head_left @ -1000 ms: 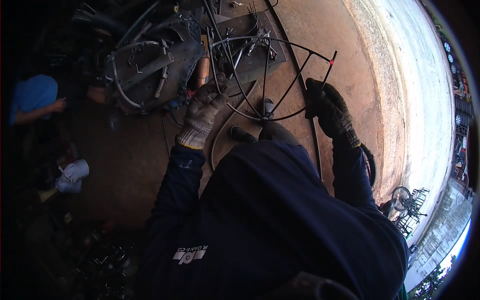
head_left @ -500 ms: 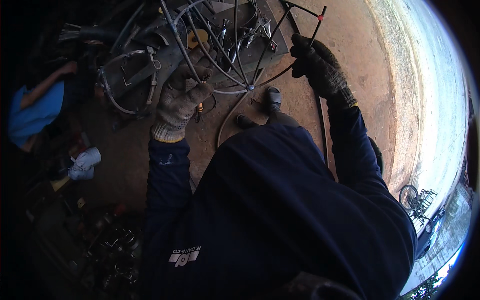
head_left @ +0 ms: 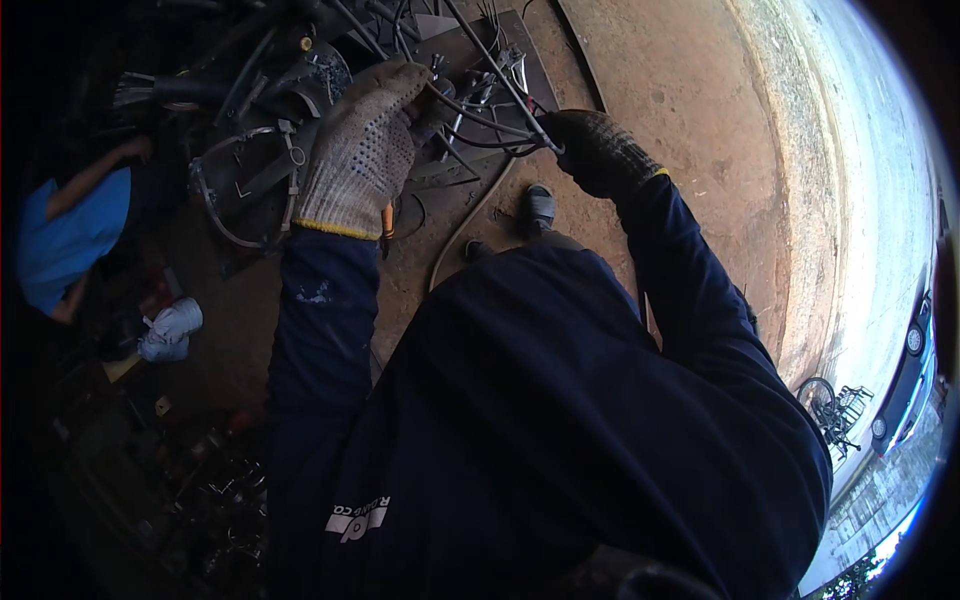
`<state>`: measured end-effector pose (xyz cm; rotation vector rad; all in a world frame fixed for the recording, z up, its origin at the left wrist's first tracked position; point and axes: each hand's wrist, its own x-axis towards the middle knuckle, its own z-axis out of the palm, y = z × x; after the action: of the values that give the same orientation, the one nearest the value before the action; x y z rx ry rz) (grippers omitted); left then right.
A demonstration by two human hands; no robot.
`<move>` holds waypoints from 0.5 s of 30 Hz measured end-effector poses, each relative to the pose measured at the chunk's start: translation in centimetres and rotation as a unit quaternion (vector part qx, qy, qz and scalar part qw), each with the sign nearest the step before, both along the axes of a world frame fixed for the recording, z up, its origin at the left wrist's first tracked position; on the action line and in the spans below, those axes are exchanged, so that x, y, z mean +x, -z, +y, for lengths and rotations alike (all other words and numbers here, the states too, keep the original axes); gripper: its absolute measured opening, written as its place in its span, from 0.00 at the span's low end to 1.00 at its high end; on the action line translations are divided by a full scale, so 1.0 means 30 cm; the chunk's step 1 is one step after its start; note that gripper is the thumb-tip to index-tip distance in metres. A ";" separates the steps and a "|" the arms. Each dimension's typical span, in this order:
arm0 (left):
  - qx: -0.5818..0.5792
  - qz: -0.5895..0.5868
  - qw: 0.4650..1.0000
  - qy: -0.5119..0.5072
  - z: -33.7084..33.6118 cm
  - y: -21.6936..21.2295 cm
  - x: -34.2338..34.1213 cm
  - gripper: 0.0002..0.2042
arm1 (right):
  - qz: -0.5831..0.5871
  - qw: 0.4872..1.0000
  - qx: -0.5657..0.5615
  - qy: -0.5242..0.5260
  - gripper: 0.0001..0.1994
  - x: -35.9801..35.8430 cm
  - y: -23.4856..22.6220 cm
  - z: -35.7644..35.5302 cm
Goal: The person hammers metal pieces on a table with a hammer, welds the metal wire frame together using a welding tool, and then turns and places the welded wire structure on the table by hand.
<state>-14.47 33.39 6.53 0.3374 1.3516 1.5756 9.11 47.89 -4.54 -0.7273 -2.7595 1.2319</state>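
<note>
A frame of bent metal rods (head_left: 502,75) is held up in front of me, its rods meeting at a joint beside my right hand. My left hand (head_left: 365,150), in a grey knitted glove with dotted grip, is closed around rods on its left side. At the joint, my right hand (head_left: 600,155), in a darker, dirty glove, is closed on the frame; its fingertips are partly hidden. Beneath the frame, shiny metal tools (head_left: 512,70) lie on a dark metal bench (head_left: 538,78). An orange-handled item (head_left: 388,220) shows beside my left wrist.
A curved metal piece (head_left: 212,205) lies left of my left hand. Farther left is a person in a blue shirt (head_left: 85,235), near a pale bundle (head_left: 172,328). A hose (head_left: 465,220) and a dark bar (head_left: 580,55) cross the floor. A bicycle (head_left: 835,412) and car (head_left: 908,365) stand at right.
The frame has tilted and turned, and its red-marked corner is out of sight. My right hand has moved left and slightly down to the joint; my left hand has rotated, showing its dotted side.
</note>
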 end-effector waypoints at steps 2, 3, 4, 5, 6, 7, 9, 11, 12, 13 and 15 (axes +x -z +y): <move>-0.032 -0.039 0.999 0.000 0.034 0.023 -0.031 0.14 | -0.068 0.998 -0.013 0.001 0.23 -0.002 -0.031 -0.030; -0.044 -0.044 0.998 -0.009 0.060 0.016 -0.016 0.14 | -0.018 0.999 -0.045 -0.023 0.24 0.015 0.016 -0.046; -0.041 -0.045 0.998 -0.002 0.083 0.002 -0.008 0.14 | 0.033 0.995 -0.077 -0.048 0.24 0.032 0.072 -0.062; -0.059 -0.039 0.997 0.018 0.107 -0.007 -0.002 0.14 | 0.074 0.993 -0.052 -0.073 0.23 0.044 0.143 -0.069; -0.078 -0.031 0.996 0.033 0.118 -0.010 -0.003 0.14 | 0.075 0.994 -0.050 -0.068 0.23 0.049 0.192 -0.081; -0.076 -0.033 0.996 0.037 0.124 0.017 -0.036 0.14 | 0.132 0.986 -0.046 -0.087 0.23 0.046 0.223 -0.094; 0.088 -0.235 0.950 0.185 0.114 0.064 -0.093 0.15 | 0.147 0.978 -0.112 -0.097 0.22 0.023 0.247 -0.131; 0.025 -0.204 0.967 0.153 0.136 0.032 -0.057 0.16 | 0.138 0.975 -0.135 -0.110 0.22 0.019 0.249 -0.148; -0.085 -0.101 0.989 0.067 0.153 0.000 -0.021 0.17 | 0.126 0.972 -0.157 -0.121 0.21 0.025 0.246 -0.154; -0.085 -0.102 0.989 0.071 0.159 -0.020 -0.003 0.17 | 0.125 0.973 -0.156 -0.117 0.21 0.027 0.250 -0.161; -0.083 -0.094 0.991 0.053 0.152 -0.044 0.022 0.18 | 0.112 0.968 -0.196 -0.108 0.19 0.022 0.256 -0.183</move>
<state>-13.81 37.94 7.86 0.1525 1.2874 1.3601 9.77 42.40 -12.23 -0.2763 -2.4882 1.8081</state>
